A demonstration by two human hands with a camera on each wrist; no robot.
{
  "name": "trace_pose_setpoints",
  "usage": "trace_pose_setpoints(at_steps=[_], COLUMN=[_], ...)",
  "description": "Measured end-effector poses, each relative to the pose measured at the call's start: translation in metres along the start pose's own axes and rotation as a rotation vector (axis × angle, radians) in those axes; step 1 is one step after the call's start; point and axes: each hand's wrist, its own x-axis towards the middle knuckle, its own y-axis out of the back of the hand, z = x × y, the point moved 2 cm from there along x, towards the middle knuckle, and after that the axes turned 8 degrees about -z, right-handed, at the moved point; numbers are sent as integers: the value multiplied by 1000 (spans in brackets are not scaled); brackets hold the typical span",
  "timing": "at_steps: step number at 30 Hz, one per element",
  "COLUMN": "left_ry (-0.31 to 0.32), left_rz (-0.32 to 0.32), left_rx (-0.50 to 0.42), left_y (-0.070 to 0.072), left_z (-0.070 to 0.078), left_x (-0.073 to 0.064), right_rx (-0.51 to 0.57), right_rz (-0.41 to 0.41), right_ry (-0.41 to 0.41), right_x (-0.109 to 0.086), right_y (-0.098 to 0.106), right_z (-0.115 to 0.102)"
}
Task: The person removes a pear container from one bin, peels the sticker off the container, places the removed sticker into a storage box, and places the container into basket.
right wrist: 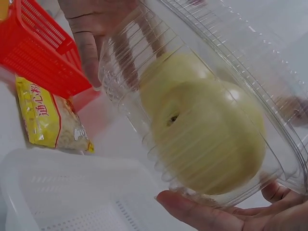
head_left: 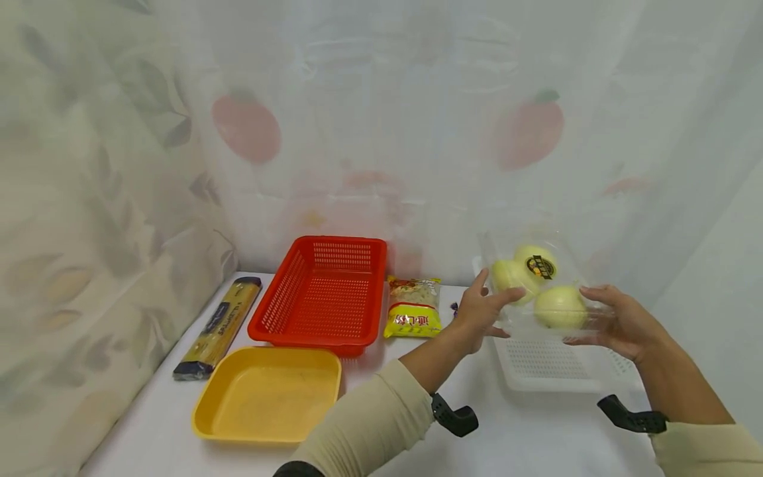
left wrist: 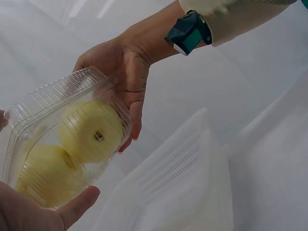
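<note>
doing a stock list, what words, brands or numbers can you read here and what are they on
"通心粉": yellow bag; its smaller print is too small to read.
Long pack: lettering too blurred to read.
Clear box: round label, print too small to read.

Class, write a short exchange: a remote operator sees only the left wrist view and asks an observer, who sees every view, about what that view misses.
Operator: In my left wrist view, the left hand and right hand hold a clear container of pale fruit. Does it carry a label?
Observer: Yes, the head view shows a dark round label.
Operator: I also see a white basket. Is there another basket?
Observer: Yes, a red basket stands behind a yellow tray in the head view.
</note>
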Motion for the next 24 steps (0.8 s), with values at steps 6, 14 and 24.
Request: trace_pose_setpoints(at_steps=[6, 14, 24], left_ry=[2, -31, -58], left_rz=[-35, -106, -183], left_rx=[6, -18, -2], left_y=[10, 23, 38], left_z=[8, 18, 31], left_x=[-8, -19, -38], right_rx=[-14, -21, -41], right_rz=[-41, -97, -168], right_ry=[8, 40, 81], right_x=[-1, -5, -10], right_y=[-11, -26, -49], right_z=[2, 1, -4])
